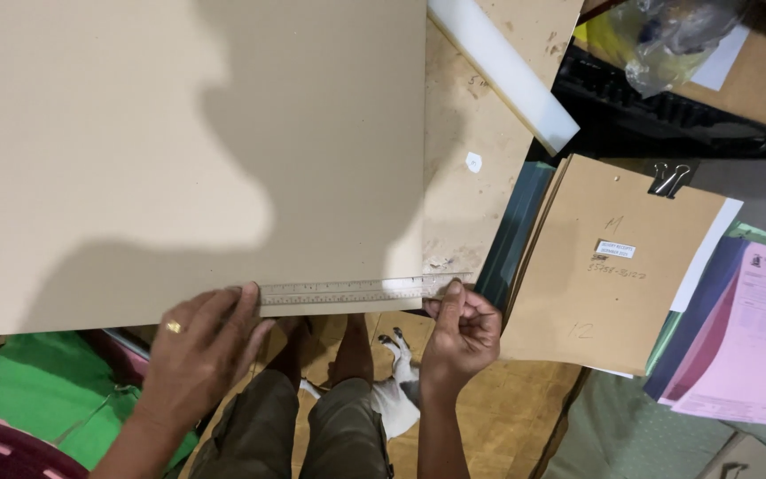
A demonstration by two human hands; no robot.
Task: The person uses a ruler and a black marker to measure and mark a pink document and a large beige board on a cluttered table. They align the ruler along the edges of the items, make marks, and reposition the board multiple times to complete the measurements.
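Nearest: left hand [199, 350], ring on one finger, fingers together and flat, pressing the left end of a metal ruler [356, 291]. Right hand [461, 330] curled, thumb and fingers pinched on the ruler's right end. Ruler is thin, silvery and straight, lying along the near edge of a large cardboard sheet [135, 160], which is smooth, matte and beige. The sheet's right edge runs straight up, leaving a worn brown worktable [467, 191] strip bare beside it. A white plastic bar [503, 66] lies diagonally across the table's far right. Right of the table edge, tight room: a stack of brown boards [605, 266] with a black binder clip [669, 177], and pink paper [746, 337] further right.
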